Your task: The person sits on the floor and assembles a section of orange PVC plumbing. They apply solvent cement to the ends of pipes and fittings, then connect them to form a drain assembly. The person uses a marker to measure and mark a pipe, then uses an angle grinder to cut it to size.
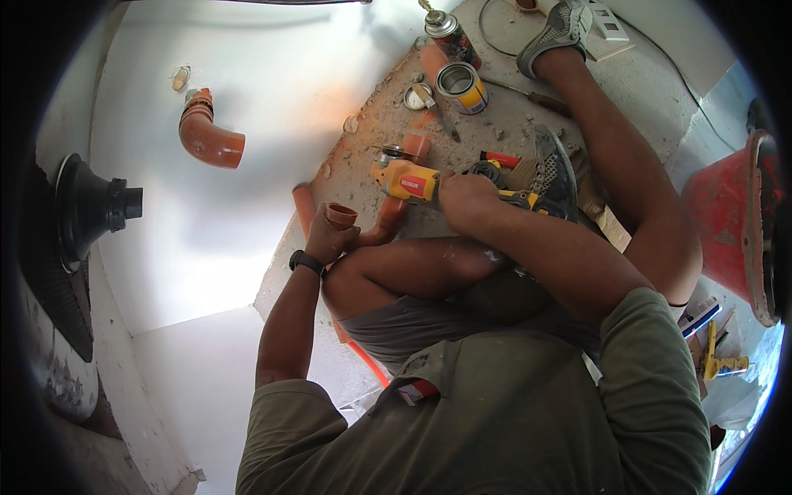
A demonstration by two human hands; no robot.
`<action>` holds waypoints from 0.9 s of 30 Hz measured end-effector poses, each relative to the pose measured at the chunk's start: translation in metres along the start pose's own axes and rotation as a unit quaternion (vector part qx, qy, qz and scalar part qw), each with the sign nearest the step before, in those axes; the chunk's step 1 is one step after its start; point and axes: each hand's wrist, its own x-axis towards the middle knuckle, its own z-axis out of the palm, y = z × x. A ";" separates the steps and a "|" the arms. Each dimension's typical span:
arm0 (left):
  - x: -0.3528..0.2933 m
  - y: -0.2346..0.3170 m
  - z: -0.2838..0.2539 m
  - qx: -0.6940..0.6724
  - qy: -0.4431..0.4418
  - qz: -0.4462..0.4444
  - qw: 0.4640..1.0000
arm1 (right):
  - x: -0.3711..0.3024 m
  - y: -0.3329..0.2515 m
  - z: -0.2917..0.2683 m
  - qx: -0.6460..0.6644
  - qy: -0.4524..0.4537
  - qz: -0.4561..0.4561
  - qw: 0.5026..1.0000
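Observation:
In my left hand (327, 238) is an orange plastic pipe fitting (341, 215), its open socket end facing up above my closed fingers. An orange bent pipe (386, 225) runs on from beside that hand toward the grinder; whether the two are one piece I cannot tell. My right hand (469, 201) is wrapped round the body of a yellow angle grinder (411, 183). The grinder's head and disc (396, 153) lie at the left, close to an upright orange pipe end (417, 146). Whether the disc is spinning or touching the pipe does not show.
An open paint can (462, 87), a spray can (450, 37) and a brush (445, 121) stand or lie among rubble ahead. An orange elbow (210, 142) sticks out of the white wall. A red bucket (726, 223) is at the right, a black pipe fitting (87, 206) at the left.

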 end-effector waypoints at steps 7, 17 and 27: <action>0.000 -0.001 0.001 -0.019 0.006 -0.005 1.000 | -0.003 0.002 -0.003 0.006 -0.010 0.005 1.000; 0.002 -0.002 0.001 0.002 0.011 -0.008 1.000 | -0.010 0.006 -0.009 -0.004 -0.033 0.016 0.999; 0.000 0.000 0.001 0.013 0.016 -0.005 1.000 | -0.006 0.008 0.001 -0.002 0.011 -0.007 1.000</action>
